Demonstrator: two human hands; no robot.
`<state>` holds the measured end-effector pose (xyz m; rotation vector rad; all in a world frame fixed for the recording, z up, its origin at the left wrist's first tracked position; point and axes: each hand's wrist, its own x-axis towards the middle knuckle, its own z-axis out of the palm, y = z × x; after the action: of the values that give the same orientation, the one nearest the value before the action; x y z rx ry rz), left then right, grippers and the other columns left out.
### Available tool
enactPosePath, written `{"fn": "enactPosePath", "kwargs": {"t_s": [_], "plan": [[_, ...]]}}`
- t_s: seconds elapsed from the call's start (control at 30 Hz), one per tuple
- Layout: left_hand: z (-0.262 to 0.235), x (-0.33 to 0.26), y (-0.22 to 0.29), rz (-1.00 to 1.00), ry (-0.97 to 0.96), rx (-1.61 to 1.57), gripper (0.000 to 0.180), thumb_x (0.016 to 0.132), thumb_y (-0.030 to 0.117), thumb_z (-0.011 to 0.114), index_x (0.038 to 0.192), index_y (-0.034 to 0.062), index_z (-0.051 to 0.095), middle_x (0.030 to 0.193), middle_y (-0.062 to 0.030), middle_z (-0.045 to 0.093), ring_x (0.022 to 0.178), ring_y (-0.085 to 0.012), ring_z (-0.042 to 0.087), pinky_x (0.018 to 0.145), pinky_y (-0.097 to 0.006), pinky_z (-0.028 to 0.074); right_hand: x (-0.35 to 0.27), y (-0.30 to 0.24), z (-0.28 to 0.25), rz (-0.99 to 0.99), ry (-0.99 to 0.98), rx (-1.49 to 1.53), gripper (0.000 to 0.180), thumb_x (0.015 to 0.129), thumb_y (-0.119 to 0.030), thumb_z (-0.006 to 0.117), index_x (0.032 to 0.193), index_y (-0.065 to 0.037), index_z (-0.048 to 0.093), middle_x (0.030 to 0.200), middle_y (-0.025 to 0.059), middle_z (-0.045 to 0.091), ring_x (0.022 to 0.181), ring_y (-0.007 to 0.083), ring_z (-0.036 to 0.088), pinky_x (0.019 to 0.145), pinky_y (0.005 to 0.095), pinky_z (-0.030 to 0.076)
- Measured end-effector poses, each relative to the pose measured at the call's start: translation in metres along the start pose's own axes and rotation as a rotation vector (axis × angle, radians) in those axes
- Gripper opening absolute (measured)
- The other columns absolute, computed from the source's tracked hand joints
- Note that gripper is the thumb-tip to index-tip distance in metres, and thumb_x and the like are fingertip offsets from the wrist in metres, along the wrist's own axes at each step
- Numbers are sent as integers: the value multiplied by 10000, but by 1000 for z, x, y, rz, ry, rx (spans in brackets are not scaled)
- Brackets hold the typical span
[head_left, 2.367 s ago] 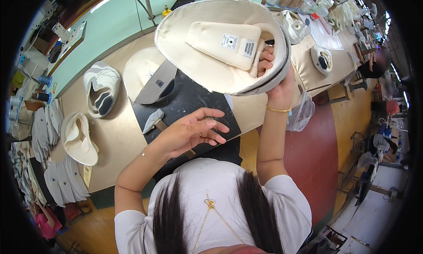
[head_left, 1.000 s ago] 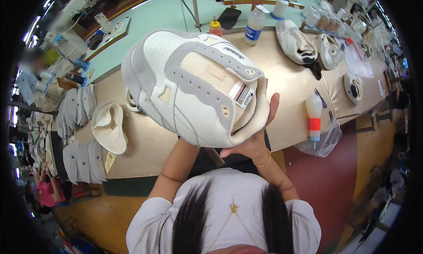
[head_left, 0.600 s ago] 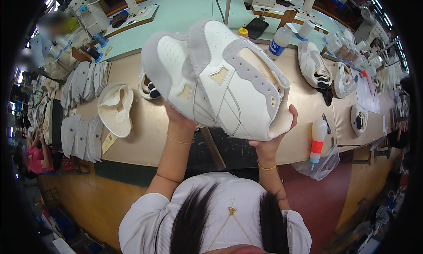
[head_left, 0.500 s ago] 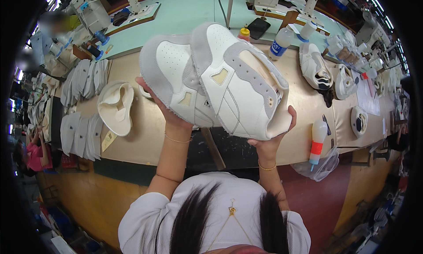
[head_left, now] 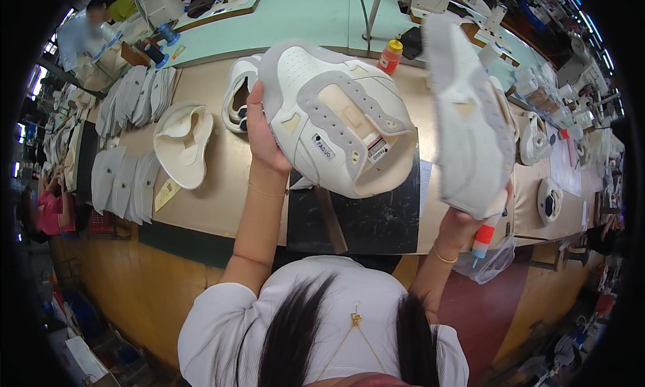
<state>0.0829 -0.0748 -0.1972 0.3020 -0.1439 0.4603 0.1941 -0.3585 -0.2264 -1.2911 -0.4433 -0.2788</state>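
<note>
Above the table [head_left: 222, 205], fingers [head_left: 254, 97] hold uppers [head_left: 321, 113]; open room between edges.

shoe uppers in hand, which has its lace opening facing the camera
The upper in the left hand; the other upper, in the right hand, is turned side-on.

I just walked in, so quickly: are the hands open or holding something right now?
Left hand: holding a shoe upper.
Right hand: holding another upper, blurred.

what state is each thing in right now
left hand, holding the left shoe
left shoe, held up, unlaced
right hand, holding the right shoe
right shoe, held up, blurred
red bottle, upright, capped
plastic bag, crumpled
grey pieces, overlapping in piles
</note>
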Motion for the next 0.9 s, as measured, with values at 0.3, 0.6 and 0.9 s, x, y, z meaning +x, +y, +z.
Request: {"fn": "enactPosePath", "kwargs": {"t_s": [0.3,0.6,0.9], "plan": [[-73,26,21,-151,137,106,533,940,438,408,1273,30,490,1232,-143,570,1101,-299,572,961,-423,454,2,-1,-23,674,10,1095,857,713,-628,655,1325,-69,434,1420,158,351,1303,426,309,1003,570,373],[-127,41,29,-161,520,430,465,948,327,444,1230,-41,484,1177,-185,580,1053,-316,586,923,-417,477,-3,1,-12,917,-53,1394,847,695,-618,683,1258,-12,499,1447,248,234,1328,376,277,980,469,440],[-139,38,3,173,622,1062,412,915,195,558,1253,-19,458,1134,-145,564,1040,-189,542,917,-301,425,-6,-4,-1,868,-31,1206,851,671,-698,638,1286,-134,473,1379,186,380,1244,454,377,917,510,488]]}}
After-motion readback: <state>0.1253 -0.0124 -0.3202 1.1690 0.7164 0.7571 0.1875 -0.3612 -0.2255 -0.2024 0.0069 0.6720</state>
